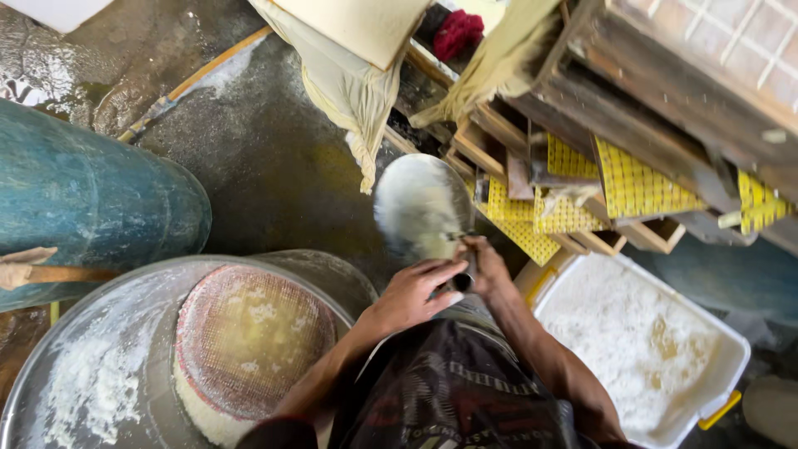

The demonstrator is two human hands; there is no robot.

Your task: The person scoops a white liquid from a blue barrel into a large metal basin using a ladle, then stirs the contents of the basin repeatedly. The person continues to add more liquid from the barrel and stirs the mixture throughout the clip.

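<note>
Seen from above, a person stands over a wet, dark concrete floor, both bare arms stretched forward to a flour-dusted metal scoop (422, 208) held out in front of the body. The scoop's broad rounded blade is blurred and coated in white powder, and its short handle points back toward the person.

The right hand (485, 264) is closed around the handle at the near end of the scoop, fingers wrapped tight. The left hand (413, 293) lies just beside it on the same handle, fingers mostly straight and only loosely curled, so it touches rather than clasps.

Below and left of the scoop sits a large round metal basin (100, 366), smeared with white powder, with a round mesh sieve (249, 337) resting inside it, its screen flecked with powder. Further left of the scoop lies a big blue-green drum (91, 199) on its side.

Right of the scoop, close to the right forearm, stands a white plastic tub (723, 374) filled with white flour. Above and right of the scoop, wooden frames (582, 108) are stacked together with yellow mesh trays (636, 187). Directly above the scoop hangs pale cream cloth (349, 91), and a small red rag (455, 32) sits beyond it.
</note>
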